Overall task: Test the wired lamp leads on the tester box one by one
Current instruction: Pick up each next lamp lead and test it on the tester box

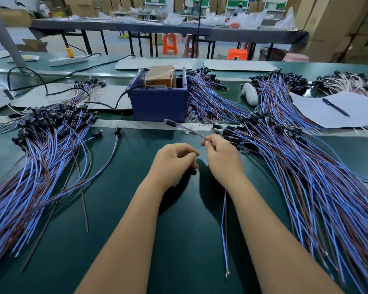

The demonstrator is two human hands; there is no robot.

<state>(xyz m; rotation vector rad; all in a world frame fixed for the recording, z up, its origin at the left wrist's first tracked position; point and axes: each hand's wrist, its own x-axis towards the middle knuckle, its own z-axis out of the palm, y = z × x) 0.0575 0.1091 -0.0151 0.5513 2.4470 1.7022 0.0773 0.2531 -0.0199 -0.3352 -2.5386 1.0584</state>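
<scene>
A dark blue tester box (159,102) stands at the middle of the green bench, two metal rods rising from its top. My right hand (222,158) pinches one lamp lead (186,129); its black socket end points up toward the box front. The lead's blue and brown tails (224,230) trail below my right wrist toward me. My left hand (173,163) hovers beside the right, fingers curled, with nothing visible in them. A big pile of leads (306,177) fans out on the right. Another pile (40,145) lies on the left.
A black power cord (115,102) runs left from the box. White paper with a black pen (336,107) lies at the right. A white object (250,93) sits behind the right pile. A few loose leads (106,158) lie left of my hands.
</scene>
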